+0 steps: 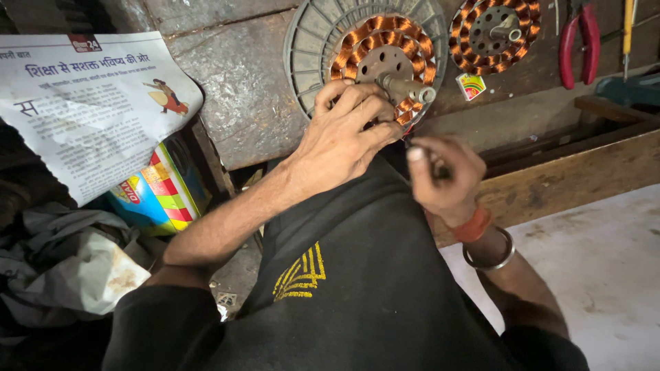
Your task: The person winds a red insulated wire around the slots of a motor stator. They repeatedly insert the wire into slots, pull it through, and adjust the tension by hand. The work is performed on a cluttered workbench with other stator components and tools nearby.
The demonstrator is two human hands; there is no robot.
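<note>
Both hands meet at the lower edge of a fan motor stator (385,58), which rests against the person's dark-clad knee (357,261) with its steel shaft (407,89) pointing up toward the camera. The left hand (344,137) lies spread over the copper windings (357,38), fingers pressed on the near rim and steadying the grey housing (309,48). The right hand (443,172), just beside and slightly nearer the body, is curled with thumb and forefinger pinching something thin at the stator's lower right edge; what it pinches is too small to tell. The stator sits directly ahead of both hands, the left one on it. A second wound stator (493,34), red-handled pliers (579,41) and a newspaper (89,103) lie around.
</note>
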